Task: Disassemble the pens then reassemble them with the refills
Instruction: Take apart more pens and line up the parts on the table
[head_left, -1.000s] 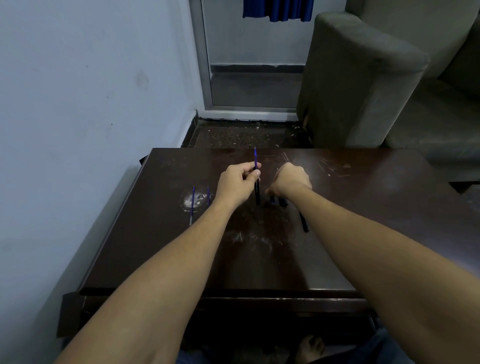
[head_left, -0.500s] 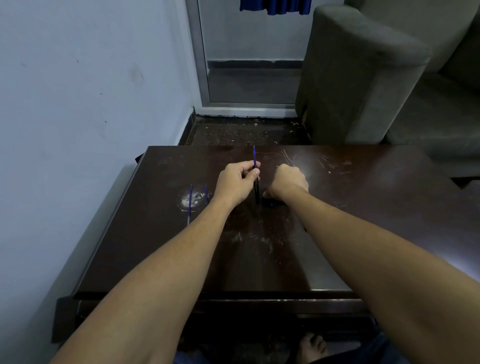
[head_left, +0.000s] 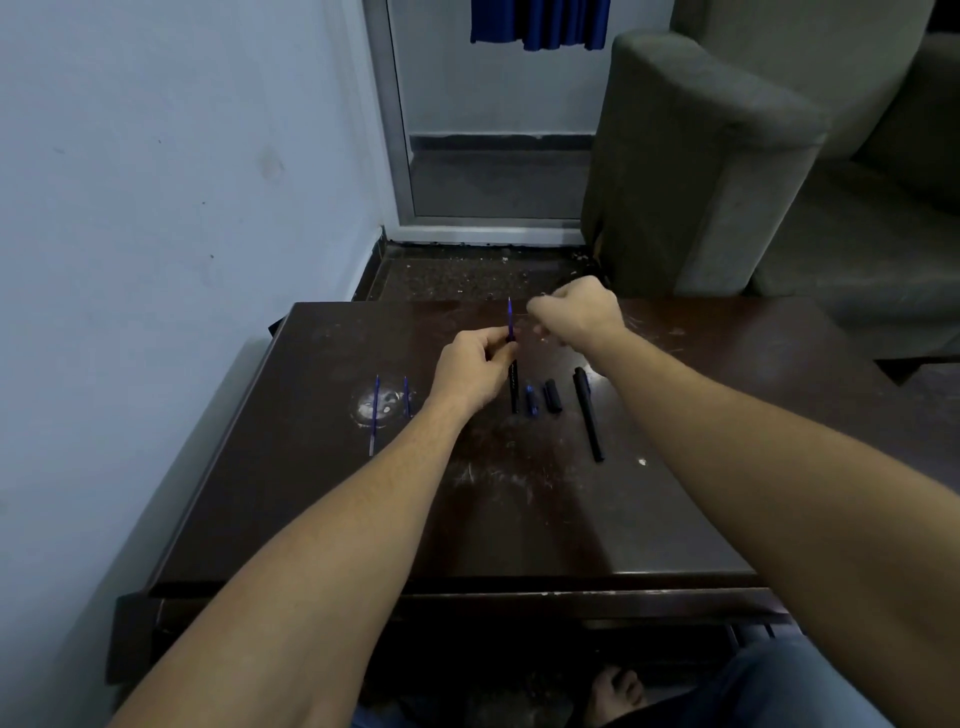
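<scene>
Right hand (head_left: 576, 312): lifted off the table since a second ago, now raised past the refill tip; fingers curled, and I cannot tell whether they pinch a small part
Left hand (head_left: 475, 371): pinches pen barrel (head_left: 514, 387) upright, blue refill (head_left: 509, 317) poking out the top
Table (head_left: 519, 519): spare refills (head_left: 374, 415) to the left; blue piece (head_left: 531, 401), cap (head_left: 552, 396), whole pen (head_left: 589, 415) to the right
Handling: refill looks light, thin, bendy; best gripped low near the barrel mouth and pushed straight

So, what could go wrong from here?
The blue refill sticks far out of the black barrel pinched in the left hand; it could slip or bend. The small blue piece and black cap lie loose on the table near the right forearm, which might sweep them off.
</scene>
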